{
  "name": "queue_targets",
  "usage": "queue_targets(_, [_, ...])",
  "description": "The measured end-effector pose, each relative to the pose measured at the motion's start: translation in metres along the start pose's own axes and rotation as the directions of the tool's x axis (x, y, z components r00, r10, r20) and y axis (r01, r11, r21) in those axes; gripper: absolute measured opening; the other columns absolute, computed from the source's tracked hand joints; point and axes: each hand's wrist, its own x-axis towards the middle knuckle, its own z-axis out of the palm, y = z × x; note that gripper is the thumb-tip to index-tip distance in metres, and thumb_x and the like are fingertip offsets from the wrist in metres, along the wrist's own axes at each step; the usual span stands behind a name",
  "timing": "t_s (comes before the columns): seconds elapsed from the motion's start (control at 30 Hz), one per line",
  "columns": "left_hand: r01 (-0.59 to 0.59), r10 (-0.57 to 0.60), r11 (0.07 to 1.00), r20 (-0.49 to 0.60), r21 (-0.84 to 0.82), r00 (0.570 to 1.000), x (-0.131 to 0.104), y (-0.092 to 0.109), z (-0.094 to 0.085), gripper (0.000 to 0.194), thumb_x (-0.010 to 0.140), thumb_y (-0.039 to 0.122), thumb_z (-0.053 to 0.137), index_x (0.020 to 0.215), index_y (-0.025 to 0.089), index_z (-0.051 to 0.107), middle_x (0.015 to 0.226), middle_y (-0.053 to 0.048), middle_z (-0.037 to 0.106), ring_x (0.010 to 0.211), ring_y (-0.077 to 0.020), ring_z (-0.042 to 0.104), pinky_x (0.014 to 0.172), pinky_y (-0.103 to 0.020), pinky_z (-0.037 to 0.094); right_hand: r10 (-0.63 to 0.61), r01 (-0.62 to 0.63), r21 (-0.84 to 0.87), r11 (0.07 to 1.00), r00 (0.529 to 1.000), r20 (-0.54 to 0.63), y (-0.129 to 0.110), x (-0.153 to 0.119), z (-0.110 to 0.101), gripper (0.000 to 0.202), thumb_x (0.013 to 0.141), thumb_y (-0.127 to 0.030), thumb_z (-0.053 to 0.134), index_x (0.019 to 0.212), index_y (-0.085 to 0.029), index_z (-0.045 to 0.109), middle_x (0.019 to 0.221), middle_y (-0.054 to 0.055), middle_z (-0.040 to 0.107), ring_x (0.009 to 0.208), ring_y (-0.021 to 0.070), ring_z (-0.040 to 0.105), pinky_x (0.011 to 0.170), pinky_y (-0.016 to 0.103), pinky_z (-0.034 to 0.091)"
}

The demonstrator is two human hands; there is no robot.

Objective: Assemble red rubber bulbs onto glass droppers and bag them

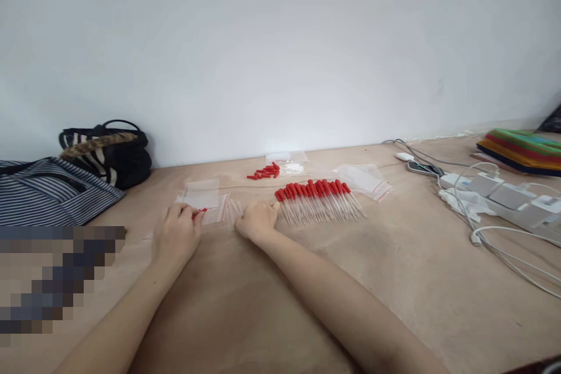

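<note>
My left hand (177, 232) is closed, its fingertips on a small red piece (201, 210) over clear plastic bags (202, 194). My right hand (258, 219) is closed beside thin clear tubes (235, 208); what its fingers hold, if anything, is hidden. Just right of it lies a row of clear droppers with red bulbs (318, 190), tips toward me. Behind, loose red bulbs (265, 172) lie in a small pile. More clear bags (366, 180) rest to the right of the row, and another plastic sheet (293, 163) lies near the wall.
A striped bag (52, 193) and a black bag (125, 155) stand at the left. On the right are a power strip with chargers (511, 196), white cables (526, 250), a crumpled tissue (468, 204), a phone (423, 168) and stacked coloured cloths (521, 152).
</note>
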Motion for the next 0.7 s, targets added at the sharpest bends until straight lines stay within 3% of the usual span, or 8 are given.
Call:
queue_targets(0.13, [-0.076,0.060,0.980,-0.089,-0.185,0.994,-0.001,0.014,-0.006,0.031,0.084,0.032,0.035,0.075,0.014,0.058,0.080,-0.012,0.060,0.080,-0.0263,0.052,0.076,-0.036,0.040,0.011,-0.011,0.018,1.000,1.000,-0.026,0.000,-0.002,-0.003,0.024,0.073,-0.029,0.050,0.083,-0.015,0.066,0.089,0.012,0.066,0.085,0.0246,0.057,0.087,0.043,0.023])
queue_targets(0.27, [-0.090,0.081,0.915,-0.039,-0.394,0.996,-0.008,0.030,-0.009,0.023,0.082,0.032,0.038,0.077,0.018,0.055,0.079,-0.009,0.062,0.080,-0.0256,0.055,0.076,-0.035,0.040,-0.068,0.074,0.041,0.996,0.987,-0.143,0.016,-0.019,-0.013,0.023,0.079,-0.028,0.045,0.079,-0.016,0.064,0.086,0.011,0.065,0.091,0.0252,0.052,0.081,0.041,0.025])
queue_targets(0.4, [-0.083,0.199,0.790,0.125,-0.608,0.972,-0.020,0.054,-0.017,0.018,0.081,0.030,0.040,0.079,0.020,0.054,0.073,-0.004,0.063,0.069,-0.0207,0.057,0.066,-0.031,0.043,-0.309,0.305,-0.065,0.950,0.893,-0.328,0.067,-0.055,-0.030,0.016,0.081,-0.027,0.046,0.077,-0.017,0.058,0.082,0.007,0.063,0.086,0.0205,0.048,0.075,0.037,0.023])
queue_targets(0.53, [-0.068,0.310,0.674,0.198,-0.736,0.930,-0.029,0.078,-0.023,0.016,0.081,0.027,0.043,0.087,0.021,0.057,0.081,-0.004,0.064,0.074,-0.0193,0.059,0.067,-0.030,0.045,-0.529,0.506,-0.162,0.847,0.774,-0.349,0.134,-0.089,-0.050,0.013,0.082,-0.024,0.049,0.074,-0.018,0.057,0.076,0.003,0.060,0.079,0.0168,0.046,0.075,0.036,0.022])
queue_targets(0.6, [-0.089,0.364,0.623,0.187,-0.777,0.912,-0.031,0.087,-0.023,0.018,0.082,0.026,0.044,0.091,0.021,0.059,0.085,-0.004,0.064,0.080,-0.0192,0.058,0.071,-0.030,0.045,-0.560,0.537,-0.162,0.828,0.771,-0.303,0.159,-0.098,-0.059,0.017,0.082,-0.026,0.050,0.069,-0.018,0.057,0.075,0.002,0.059,0.077,0.0156,0.045,0.075,0.035,0.023])
queue_targets(0.7, [-0.114,0.417,0.585,0.177,-0.803,0.892,-0.033,0.092,-0.021,0.019,0.082,0.025,0.046,0.089,0.021,0.063,0.083,-0.004,0.063,0.080,-0.0181,0.057,0.072,-0.029,0.045,-0.528,0.516,-0.116,0.849,0.811,-0.254,0.177,-0.102,-0.068,0.019,0.082,-0.031,0.053,0.067,-0.021,0.060,0.074,0.001,0.059,0.076,0.0149,0.046,0.074,0.034,0.024])
